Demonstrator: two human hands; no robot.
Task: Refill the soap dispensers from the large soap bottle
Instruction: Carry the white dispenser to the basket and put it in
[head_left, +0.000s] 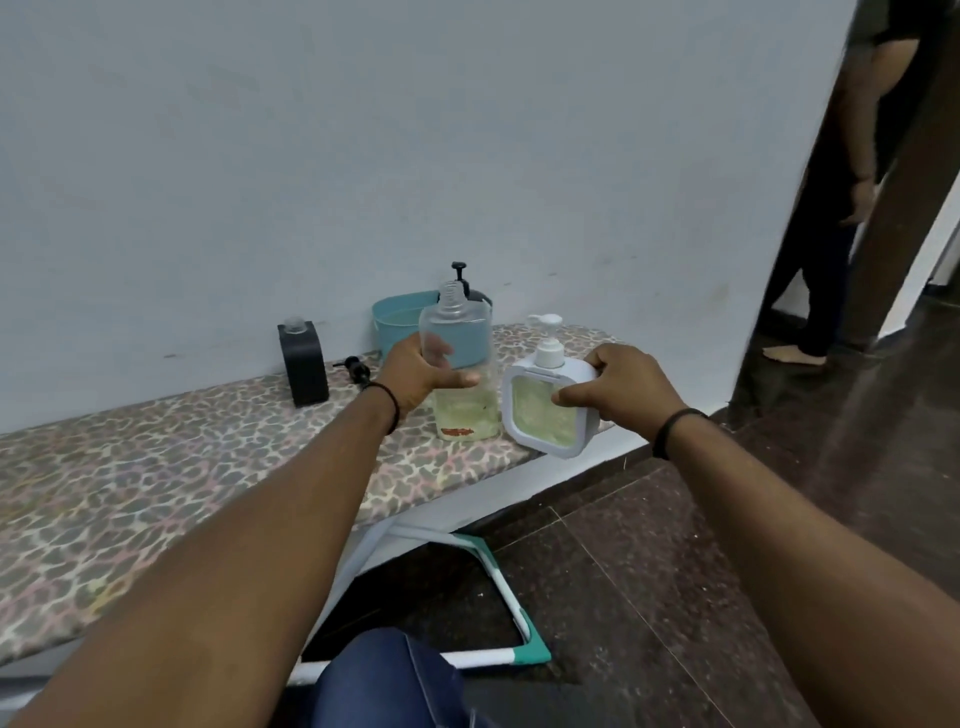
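My left hand (423, 371) grips the large clear soap bottle (460, 395), which stands upright on the patterned board with yellowish soap in its lower part and an open threaded neck. My right hand (618, 387) holds a white square dispenser (540, 410) with its white pump on top; it is tilted at the board's right end and shows pale green soap inside. A black square dispenser (304, 364) stands open-topped to the left by the wall. A black pump head (356, 368) lies beside it on the board.
The leopard-print ironing board (156, 483) runs along a pale wall. A blue tub (402, 319) and a dark pump bottle (470, 291) stand behind the large bottle. Another person stands in the doorway (852, 182) at right. The board's white and teal frame (519, 623) is below.
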